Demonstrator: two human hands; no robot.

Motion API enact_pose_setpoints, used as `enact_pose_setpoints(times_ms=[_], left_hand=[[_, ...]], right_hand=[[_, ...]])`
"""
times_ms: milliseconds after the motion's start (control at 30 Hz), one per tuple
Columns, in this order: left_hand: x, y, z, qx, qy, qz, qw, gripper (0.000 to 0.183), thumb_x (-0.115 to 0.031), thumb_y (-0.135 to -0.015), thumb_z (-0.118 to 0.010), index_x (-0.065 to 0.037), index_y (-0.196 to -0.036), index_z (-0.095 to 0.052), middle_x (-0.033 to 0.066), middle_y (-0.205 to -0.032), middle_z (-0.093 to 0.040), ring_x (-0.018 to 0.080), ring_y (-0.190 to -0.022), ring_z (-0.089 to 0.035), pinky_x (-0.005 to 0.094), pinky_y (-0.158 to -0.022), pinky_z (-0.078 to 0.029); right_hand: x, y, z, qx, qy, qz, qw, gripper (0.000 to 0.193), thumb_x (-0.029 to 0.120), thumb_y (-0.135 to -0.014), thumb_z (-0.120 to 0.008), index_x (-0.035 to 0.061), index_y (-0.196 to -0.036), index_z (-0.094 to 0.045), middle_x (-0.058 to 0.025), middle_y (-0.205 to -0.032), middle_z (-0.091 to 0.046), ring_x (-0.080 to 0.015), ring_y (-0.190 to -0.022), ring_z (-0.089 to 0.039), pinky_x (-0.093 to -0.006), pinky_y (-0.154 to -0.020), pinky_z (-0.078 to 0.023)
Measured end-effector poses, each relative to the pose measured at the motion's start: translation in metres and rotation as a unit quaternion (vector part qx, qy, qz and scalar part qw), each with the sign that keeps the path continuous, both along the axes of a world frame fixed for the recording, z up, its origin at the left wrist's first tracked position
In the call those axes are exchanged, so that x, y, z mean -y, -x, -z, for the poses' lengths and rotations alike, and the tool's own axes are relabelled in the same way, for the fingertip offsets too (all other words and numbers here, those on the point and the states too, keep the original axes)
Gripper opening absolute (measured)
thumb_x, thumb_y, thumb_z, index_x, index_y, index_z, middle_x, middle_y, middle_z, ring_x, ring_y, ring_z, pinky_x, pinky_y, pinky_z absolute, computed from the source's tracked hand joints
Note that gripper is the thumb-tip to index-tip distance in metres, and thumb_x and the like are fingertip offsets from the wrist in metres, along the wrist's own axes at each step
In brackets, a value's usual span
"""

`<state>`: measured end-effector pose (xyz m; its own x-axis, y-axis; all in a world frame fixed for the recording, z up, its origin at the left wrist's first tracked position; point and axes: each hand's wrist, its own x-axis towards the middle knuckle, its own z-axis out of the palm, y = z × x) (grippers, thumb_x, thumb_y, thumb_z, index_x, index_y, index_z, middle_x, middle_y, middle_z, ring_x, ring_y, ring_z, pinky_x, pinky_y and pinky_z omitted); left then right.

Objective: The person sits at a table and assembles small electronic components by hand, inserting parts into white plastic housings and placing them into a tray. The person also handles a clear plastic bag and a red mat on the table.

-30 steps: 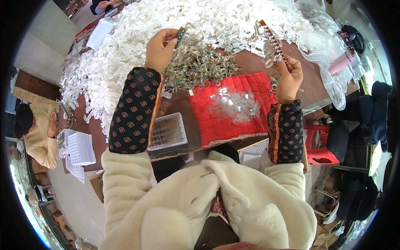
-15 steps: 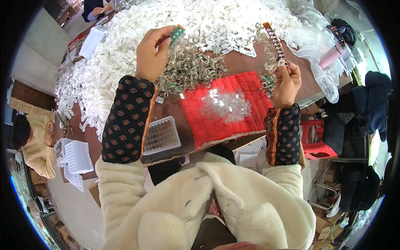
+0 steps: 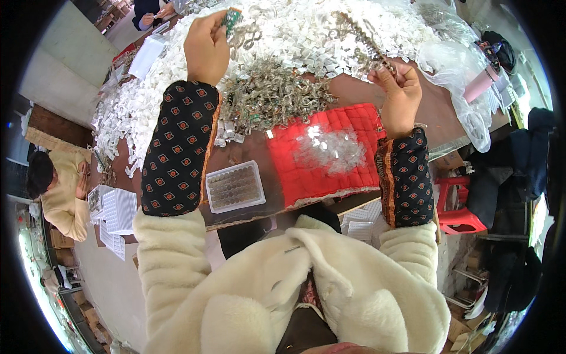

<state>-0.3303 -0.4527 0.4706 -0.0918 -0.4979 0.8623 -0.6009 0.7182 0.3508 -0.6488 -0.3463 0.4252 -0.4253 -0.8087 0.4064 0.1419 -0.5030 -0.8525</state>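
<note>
My left hand (image 3: 206,50) is raised at the far side of the table, fingers pinched on a small green circuit board (image 3: 232,21) with loops dangling beside it. Out to the right, my right hand (image 3: 398,97) grips the near end of a long narrow strip (image 3: 364,40), lined with small parts, which slants away to the upper left. Between and below the hands lies a tangled heap of clear and metallic looped pieces (image 3: 274,97). Nearer me, a red quilted cloth (image 3: 295,183) carries a scatter of clear film pieces (image 3: 333,150).
White pieces (image 3: 295,29) form a large pile across the far table. A white tray of round discs (image 3: 236,186) sits near the front edge. Stacked white trays (image 3: 119,212), a pink bottle (image 3: 480,84), a plastic bag (image 3: 466,109) and a red stool (image 3: 457,206) surround me. Two people sit at left.
Both hands have moved farther from me, still holding their pieces. The strip in my right hand has swung over to the left and turned, showing its edge.
</note>
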Motion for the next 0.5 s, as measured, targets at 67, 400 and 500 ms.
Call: enact_pose_setpoints(times_ms=[67, 400, 500], left_hand=[[0.004, -0.003, -0.012, -0.023, -0.038, 0.004, 0.999, 0.030, -0.001, -0.089, -0.060, -0.006, -0.118, -0.064, 0.0073, -0.100, -0.063, 0.0146, -0.084, -0.061, 0.0253, -0.076, -0.049], [0.015, 0.001, 0.023, -0.080, -0.310, 0.025, 0.947, 0.027, 0.002, -0.087, -0.055, 0.002, -0.114, -0.060, 0.0124, -0.099, -0.064, 0.0192, -0.081, -0.064, 0.0319, -0.073, -0.054], [0.011, -0.014, 0.006, -0.222, -0.374, 0.114, 0.893, 0.027, 0.001, -0.091, -0.052, 0.010, -0.117, -0.053, 0.0131, -0.106, -0.062, 0.0189, -0.087, -0.063, 0.0302, -0.078, -0.056]], right_hand=[[0.002, -0.004, -0.007, 0.009, 0.046, -0.015, 0.999, 0.016, -0.006, -0.087, -0.062, -0.0040, -0.099, -0.051, -0.0125, -0.084, -0.065, -0.0205, -0.076, -0.068, -0.0302, -0.071, -0.056], [0.019, -0.023, -0.008, 0.054, -0.056, -0.045, 0.996, 0.017, -0.003, -0.090, -0.058, -0.0054, -0.102, -0.046, -0.0111, -0.089, -0.058, -0.0214, -0.076, -0.066, -0.0329, -0.064, -0.060], [0.026, -0.030, -0.009, 0.112, -0.003, -0.023, 0.993, 0.017, -0.002, -0.092, -0.055, -0.0056, -0.104, -0.045, -0.0126, -0.090, -0.058, -0.0249, -0.081, -0.066, -0.0366, -0.065, -0.062]])
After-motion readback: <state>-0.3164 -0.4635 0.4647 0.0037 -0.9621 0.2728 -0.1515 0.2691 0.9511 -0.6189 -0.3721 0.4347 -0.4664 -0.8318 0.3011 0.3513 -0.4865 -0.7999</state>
